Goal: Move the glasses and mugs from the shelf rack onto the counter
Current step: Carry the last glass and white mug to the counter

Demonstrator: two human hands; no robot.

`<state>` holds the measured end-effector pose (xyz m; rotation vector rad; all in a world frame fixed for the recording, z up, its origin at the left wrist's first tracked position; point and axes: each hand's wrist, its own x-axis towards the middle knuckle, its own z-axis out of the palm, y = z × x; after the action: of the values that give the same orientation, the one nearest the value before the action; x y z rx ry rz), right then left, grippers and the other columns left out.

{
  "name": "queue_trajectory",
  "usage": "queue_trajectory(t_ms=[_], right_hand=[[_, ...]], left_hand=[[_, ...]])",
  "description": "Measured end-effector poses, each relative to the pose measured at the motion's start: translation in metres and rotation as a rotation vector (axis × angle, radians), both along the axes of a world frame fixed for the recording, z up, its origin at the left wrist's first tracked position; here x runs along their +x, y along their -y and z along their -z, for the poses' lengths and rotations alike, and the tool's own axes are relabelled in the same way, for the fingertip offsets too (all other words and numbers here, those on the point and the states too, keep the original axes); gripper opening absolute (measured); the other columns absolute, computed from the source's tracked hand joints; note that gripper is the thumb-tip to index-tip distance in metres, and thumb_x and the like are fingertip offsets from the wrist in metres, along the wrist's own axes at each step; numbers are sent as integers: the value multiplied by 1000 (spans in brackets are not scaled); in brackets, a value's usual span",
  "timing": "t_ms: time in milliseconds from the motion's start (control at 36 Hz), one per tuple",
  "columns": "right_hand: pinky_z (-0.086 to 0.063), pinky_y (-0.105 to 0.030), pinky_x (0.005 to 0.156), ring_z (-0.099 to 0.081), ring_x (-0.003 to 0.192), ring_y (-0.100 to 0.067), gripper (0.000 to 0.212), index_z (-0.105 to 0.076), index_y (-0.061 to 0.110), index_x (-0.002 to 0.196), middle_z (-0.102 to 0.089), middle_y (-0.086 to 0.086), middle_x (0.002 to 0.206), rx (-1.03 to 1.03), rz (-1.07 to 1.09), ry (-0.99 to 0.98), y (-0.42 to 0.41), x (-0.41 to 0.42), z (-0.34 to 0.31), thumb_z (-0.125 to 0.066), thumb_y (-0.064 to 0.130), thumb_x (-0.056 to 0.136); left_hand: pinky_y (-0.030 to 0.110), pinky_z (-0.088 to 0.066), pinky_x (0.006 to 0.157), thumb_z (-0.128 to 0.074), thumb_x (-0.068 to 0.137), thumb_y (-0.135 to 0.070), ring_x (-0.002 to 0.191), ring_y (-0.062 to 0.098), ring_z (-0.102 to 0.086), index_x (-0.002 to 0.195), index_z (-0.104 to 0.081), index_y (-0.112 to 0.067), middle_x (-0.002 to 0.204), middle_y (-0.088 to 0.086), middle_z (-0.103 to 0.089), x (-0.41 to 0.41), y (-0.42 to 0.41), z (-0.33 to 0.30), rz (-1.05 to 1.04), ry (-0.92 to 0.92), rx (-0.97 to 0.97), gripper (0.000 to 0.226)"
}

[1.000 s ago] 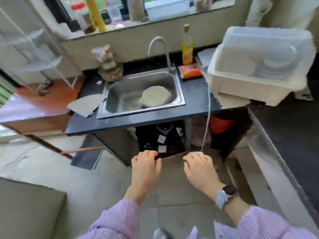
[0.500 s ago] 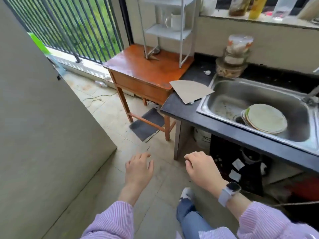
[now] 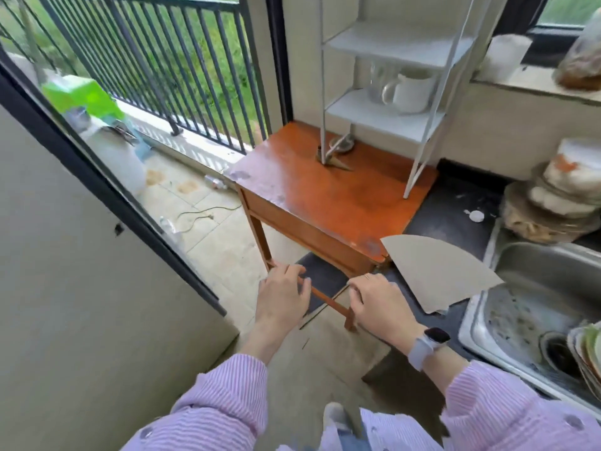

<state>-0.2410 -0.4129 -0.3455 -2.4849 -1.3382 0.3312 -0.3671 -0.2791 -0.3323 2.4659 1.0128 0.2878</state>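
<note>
White mug (image 3: 412, 92) upright on lower tier of white shelf rack (image 3: 383, 120), clear glass (image 3: 377, 81) just beside; dark counter (image 3: 455, 206) nearer right fingertips (image 3: 356, 289).

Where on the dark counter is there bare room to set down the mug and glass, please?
The dark counter shows a bare strip between the wooden table and the stacked dishes, apart from a small white cap. Nearer, the cardboard sheet covers the counter beside the sink. The wooden table's front half is bare too. The mug and glass sit on the rack shelf.
</note>
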Motion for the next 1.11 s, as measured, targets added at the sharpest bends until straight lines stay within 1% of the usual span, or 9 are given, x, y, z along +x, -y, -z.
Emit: queue_trajectory(t_ms=[222, 417, 528, 611, 694, 917, 972, 1056, 1111], right_hand=[[-45, -44, 87, -54, 99, -31, 29, -60, 13, 106, -64, -11, 106, 21, 71, 45, -83, 73, -12, -38, 24, 91], [-46, -44, 92, -56, 104, -27, 32, -60, 12, 111, -65, -9, 113, 95, 258, 74, -149, 136, -27, -38, 23, 91], [-42, -41, 96, -55, 109, -24, 30, -59, 13, 114, -63, -7, 117, 204, 413, 61, -183, 170, -41, -41, 21, 92], [-44, -29, 96, -56, 110, -23, 29, -57, 9, 117, -63, -10, 117, 408, 536, -8, -203, 197, -48, -44, 13, 91], [-37, -21, 98, -53, 116, -23, 32, -52, 5, 122, -59, -13, 123, 556, 677, -112, -222, 232, -55, -43, 9, 92], [-20, -8, 94, -33, 135, -18, 47, -29, 7, 139, -37, -9, 146, 575, 727, -287, -253, 310, -55, -37, 5, 93], [-29, -14, 97, -40, 127, -13, 47, -33, 8, 137, -42, -8, 140, 654, 762, -370, -262, 325, -58, -36, 1, 91], [-40, -17, 73, -50, 87, -6, 41, -50, 10, 125, -56, -4, 110, 738, 765, -400, -273, 340, -63, -32, 0, 89], [-45, -27, 71, -57, 82, -20, 36, -58, 8, 114, -63, -17, 105, 777, 764, -393, -278, 343, -66, -34, 1, 89]], left_hand=[[35, -42, 90, -49, 91, -25, 105, 22, -55, 116, -57, -15, 113, 4, -62, 81, -97, -6, 95, 77, 4, 28], [46, -47, 92, -48, 91, -26, 110, 26, -54, 120, -53, -14, 122, 6, -58, 186, -172, -14, 312, 152, -10, 32], [35, -48, 93, -50, 91, -23, 108, 24, -56, 121, -54, -13, 121, 8, -59, 246, -207, -27, 439, 258, -65, 32], [27, -43, 90, -52, 90, -18, 107, 23, -57, 121, -54, -9, 119, 10, -59, 291, -229, -40, 479, 341, -159, 33], [37, -47, 94, -52, 90, -17, 108, 24, -57, 123, -50, -9, 123, 10, -57, 335, -243, -48, 500, 373, -271, 35], [25, -40, 95, -47, 91, -15, 124, 15, -45, 139, -33, -13, 141, 3, -45, 424, -254, -39, 513, 368, -549, 51], [22, -39, 92, -47, 90, -9, 125, 13, -43, 140, -32, -12, 140, 3, -46, 436, -256, -38, 478, 416, -698, 53], [28, -42, 99, -47, 87, 2, 126, 16, -45, 140, -34, -8, 138, 6, -50, 450, -260, -39, 451, 478, -922, 55], [25, -44, 95, -45, 85, 5, 125, 16, -47, 139, -35, -8, 137, 7, -51, 454, -262, -40, 488, 473, -975, 56]])
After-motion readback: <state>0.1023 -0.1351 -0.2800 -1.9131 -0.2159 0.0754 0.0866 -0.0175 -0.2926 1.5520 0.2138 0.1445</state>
